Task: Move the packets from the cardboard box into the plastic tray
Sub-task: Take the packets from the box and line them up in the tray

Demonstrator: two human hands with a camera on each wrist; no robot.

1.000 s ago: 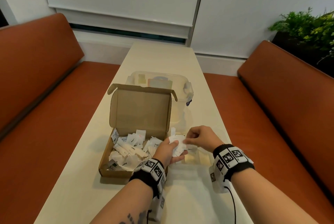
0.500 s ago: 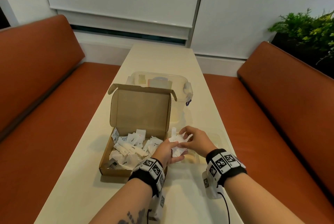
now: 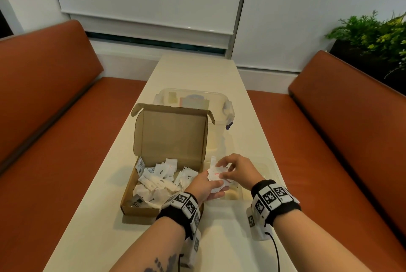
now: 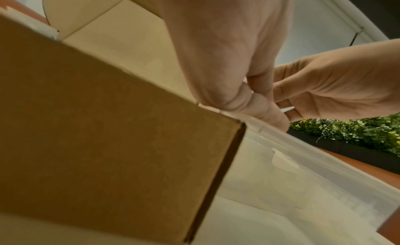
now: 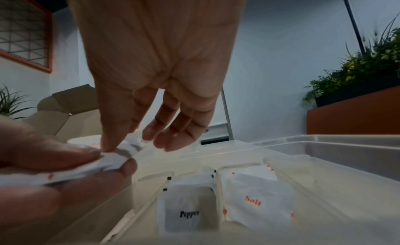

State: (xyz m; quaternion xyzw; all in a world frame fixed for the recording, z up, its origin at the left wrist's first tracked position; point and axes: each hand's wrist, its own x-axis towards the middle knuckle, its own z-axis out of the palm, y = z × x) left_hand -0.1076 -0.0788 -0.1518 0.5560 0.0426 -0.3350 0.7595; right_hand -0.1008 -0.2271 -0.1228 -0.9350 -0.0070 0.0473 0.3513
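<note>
Since 1 second ago your right hand (image 3: 238, 171) has come in from the right and now sits over the bunch of packets (image 3: 216, 177) that your left hand (image 3: 205, 186) holds above the gap between the cardboard box (image 3: 129, 203) and the plastic tray (image 3: 271, 170). Your left hand grips this bunch in curled fingers, with the thumb on top. Your right hand pinches 1 white packet at the edge of the bunch between thumb and index finger (image 5: 112, 137), and the other fingers hang loose.

Several thin packets lie pressed together, so I think that pulling 1 can drag its neighbours out, and they may fall on the table (image 3: 219, 249) or back into the box. A loose grip of the left hand would cause the same. The tray has small compartments: in the right wrist view 1 holds a Pepper packet (image 5: 188, 212) and the next holds a Salt packet (image 5: 253, 202), so a packet dropped from too high may land in the wrong one.

You cannot count the packets in the left hand, because the fingers cover them. The tray is clear and almost disappears in the head view, and both hands hide its near part. The left wrist view shows mostly the box wall. Many packets remain in the box.
</note>
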